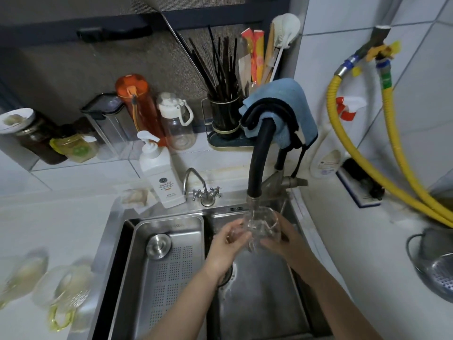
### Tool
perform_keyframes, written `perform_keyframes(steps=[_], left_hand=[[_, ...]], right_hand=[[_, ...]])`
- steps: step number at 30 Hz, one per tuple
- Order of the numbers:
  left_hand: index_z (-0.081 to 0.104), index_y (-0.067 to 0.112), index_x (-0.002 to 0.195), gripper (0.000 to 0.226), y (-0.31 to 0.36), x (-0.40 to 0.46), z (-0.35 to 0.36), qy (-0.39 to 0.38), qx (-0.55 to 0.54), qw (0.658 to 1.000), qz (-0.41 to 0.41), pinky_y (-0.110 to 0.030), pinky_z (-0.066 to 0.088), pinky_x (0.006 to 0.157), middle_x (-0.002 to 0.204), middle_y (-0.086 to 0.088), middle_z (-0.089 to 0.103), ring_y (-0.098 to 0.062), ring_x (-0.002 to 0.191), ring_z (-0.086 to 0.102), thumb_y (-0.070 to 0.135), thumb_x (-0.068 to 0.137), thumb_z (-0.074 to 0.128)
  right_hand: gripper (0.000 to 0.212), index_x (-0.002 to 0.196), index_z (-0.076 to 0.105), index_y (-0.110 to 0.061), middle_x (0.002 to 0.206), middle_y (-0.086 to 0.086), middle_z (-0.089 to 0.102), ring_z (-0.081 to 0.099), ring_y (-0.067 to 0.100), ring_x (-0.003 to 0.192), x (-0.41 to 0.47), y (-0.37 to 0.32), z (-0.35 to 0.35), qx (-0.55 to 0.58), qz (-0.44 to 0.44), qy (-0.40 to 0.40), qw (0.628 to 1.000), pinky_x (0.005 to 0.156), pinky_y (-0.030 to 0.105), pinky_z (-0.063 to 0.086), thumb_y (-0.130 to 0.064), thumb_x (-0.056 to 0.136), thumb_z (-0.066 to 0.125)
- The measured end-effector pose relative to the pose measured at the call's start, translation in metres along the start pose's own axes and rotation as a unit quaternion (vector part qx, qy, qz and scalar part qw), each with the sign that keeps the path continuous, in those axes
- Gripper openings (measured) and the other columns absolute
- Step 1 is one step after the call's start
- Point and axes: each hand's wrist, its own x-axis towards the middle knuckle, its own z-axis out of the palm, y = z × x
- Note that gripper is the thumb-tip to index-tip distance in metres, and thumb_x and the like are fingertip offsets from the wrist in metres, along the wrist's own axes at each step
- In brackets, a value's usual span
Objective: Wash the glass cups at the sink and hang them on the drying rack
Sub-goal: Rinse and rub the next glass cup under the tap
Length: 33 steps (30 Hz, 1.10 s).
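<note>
Two basins make up the steel sink (257,303), and you are working over its right-hand one, with a perforated tray (171,266) sitting in the left. Directly under the black faucet (259,155) that arches over the sink, you hold a clear glass cup (263,227) in the running stream. Your left hand (228,244) curls around its near-left side and your right hand (286,238) wraps the far-right side, so both hands grip the cup.

Wet glass is slick; loosen either grip and it could slip and crack against the steel below. Its rim also sits just beside the faucet's metal nozzle, so lifting carelessly could chip it.

More glass cups (61,288), blurred, wait on the surface left of the sink. Behind the sink, the white pump bottle (161,175) carries a label, but its print is too small to read.
</note>
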Motion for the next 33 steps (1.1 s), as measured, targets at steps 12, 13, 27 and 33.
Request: perform_keyframes(steps=[12, 13, 27, 33], left_hand=[[0.064, 0.024, 0.109, 0.026, 0.0, 0.005, 0.001, -0.005, 0.034, 0.999, 0.003, -0.015, 0.05, 0.072, 0.093, 0.006, 0.066, 0.0, 0.081, 0.063, 0.009, 0.088, 0.067], [0.064, 0.021, 0.111, 0.027, -0.002, 0.001, -0.001, -0.003, 0.032, 0.999, -0.003, -0.014, 0.051, 0.07, 0.091, 0.004, 0.066, 0.004, 0.074, 0.063, 0.008, 0.088, 0.067], [0.065, 0.021, 0.106, 0.023, -0.018, -0.009, -0.003, -0.005, -0.017, 0.998, -0.056, -0.019, 0.051, 0.064, 0.08, 0.003, 0.063, -0.004, 0.065, 0.06, 0.004, 0.089, 0.064], [0.063, 0.018, 0.117, 0.03, -0.005, 0.009, -0.004, 0.018, -0.008, 0.999, -0.034, -0.022, 0.049, 0.07, 0.089, 0.0, 0.063, -0.009, 0.08, 0.06, 0.01, 0.089, 0.067]], right_hand=[[0.058, 0.118, 0.06, -0.036, 0.107, -0.009, 0.069, 0.067, 0.011, 0.1, -0.009, 0.01, 0.008, -0.005, 0.019, 0.045, 0.999, 0.088, 0.046, 0.055, -0.06, 0.067, 0.074], [0.054, 0.118, 0.059, -0.035, 0.105, -0.011, 0.069, 0.067, 0.007, 0.098, -0.014, 0.016, 0.01, -0.004, 0.027, 0.053, 0.998, 0.086, 0.04, 0.057, -0.055, 0.07, 0.075], [0.041, 0.119, 0.057, -0.028, 0.106, -0.013, 0.067, 0.065, -0.005, 0.095, -0.028, 0.033, 0.017, -0.005, 0.042, 0.042, 0.998, 0.081, 0.019, 0.055, -0.011, 0.085, 0.069], [0.043, 0.125, 0.056, -0.039, 0.115, -0.016, 0.067, 0.063, 0.001, 0.106, -0.006, 0.019, 0.013, -0.01, 0.023, 0.034, 0.999, 0.094, 0.031, 0.052, -0.031, 0.085, 0.07]])
